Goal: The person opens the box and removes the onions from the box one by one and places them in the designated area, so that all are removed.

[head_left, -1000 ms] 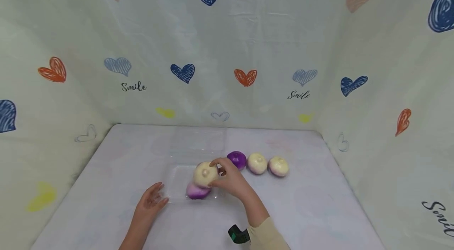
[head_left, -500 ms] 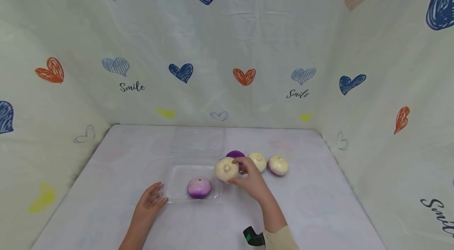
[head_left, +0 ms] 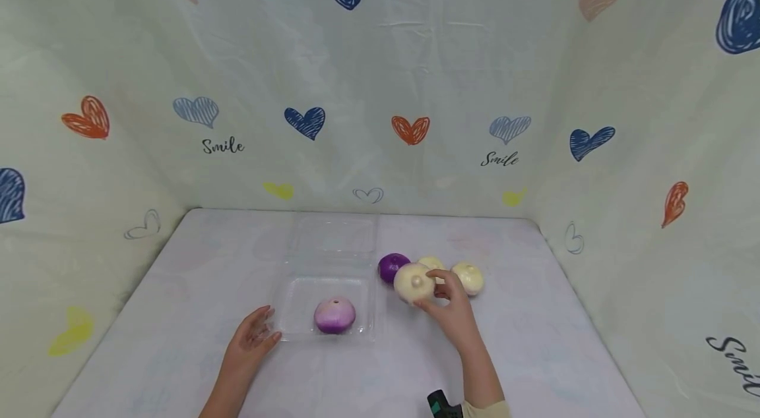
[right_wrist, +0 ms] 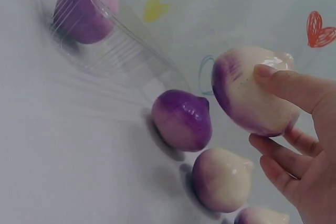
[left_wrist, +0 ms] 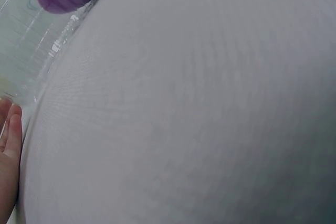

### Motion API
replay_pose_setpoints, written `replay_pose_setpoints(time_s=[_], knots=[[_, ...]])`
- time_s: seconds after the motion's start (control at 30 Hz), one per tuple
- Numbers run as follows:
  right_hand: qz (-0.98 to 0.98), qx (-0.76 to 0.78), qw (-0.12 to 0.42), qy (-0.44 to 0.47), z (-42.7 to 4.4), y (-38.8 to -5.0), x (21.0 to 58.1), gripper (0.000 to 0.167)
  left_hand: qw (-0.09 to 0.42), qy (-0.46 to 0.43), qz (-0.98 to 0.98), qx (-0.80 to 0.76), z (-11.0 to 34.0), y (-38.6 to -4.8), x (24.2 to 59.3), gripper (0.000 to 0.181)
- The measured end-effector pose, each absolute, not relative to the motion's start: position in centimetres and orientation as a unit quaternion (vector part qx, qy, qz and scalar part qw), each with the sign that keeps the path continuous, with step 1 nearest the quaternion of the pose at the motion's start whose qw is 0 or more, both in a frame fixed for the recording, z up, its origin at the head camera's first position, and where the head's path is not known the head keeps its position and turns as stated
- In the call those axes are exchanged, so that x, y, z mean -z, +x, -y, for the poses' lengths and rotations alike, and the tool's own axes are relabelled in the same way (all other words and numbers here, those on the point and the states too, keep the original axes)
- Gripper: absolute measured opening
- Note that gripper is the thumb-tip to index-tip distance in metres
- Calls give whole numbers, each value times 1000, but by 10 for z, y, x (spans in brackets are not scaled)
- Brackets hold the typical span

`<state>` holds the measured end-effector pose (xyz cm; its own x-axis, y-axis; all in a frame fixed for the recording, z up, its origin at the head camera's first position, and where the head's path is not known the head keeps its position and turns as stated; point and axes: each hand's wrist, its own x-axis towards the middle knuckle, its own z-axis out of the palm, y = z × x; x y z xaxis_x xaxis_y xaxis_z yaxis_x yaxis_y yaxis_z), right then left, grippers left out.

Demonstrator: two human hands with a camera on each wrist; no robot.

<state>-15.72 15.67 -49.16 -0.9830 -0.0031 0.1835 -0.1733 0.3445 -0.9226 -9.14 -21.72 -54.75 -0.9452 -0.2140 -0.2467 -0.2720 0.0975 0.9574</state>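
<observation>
My right hand [head_left: 454,309] pinches a cream-white onion [head_left: 414,283] with a purple side, between thumb and fingers. It is held above the table, in front of the onion row. In the right wrist view the held onion [right_wrist: 254,90] is apart from the others. A clear plastic box [head_left: 297,286] lies with its lid [head_left: 334,233] folded back. Inside sits a light purple onion [head_left: 335,316], near the front right. My left hand [head_left: 246,342] holds the box's left front corner with curved fingers and thumb; only its fingertips [left_wrist: 14,116] and edge show in the left wrist view.
Right of the box stand a dark purple onion [head_left: 393,268], a white onion [head_left: 431,263] partly hidden behind the held one, and another white onion [head_left: 469,278]. A pale cloth covers the table [head_left: 534,339]. A heart-printed curtain [head_left: 451,75] encloses the back and sides.
My right hand has carried the white onion rightward from over the box to in front of the row. The purple onion in the box is now fully in sight. The left hand stays put.
</observation>
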Motion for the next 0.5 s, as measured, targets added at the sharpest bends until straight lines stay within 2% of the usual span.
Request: replay_pose_setpoints(time_s=[0.27, 0.5], knots=[[810, -573, 127, -14, -177, -152, 503, 56, 15, -152, -746, -649, 218, -91, 547, 70], [806, -572, 143, -54, -193, -147, 506, 55, 24, -163, -751, -640, 218, -92, 549, 72]])
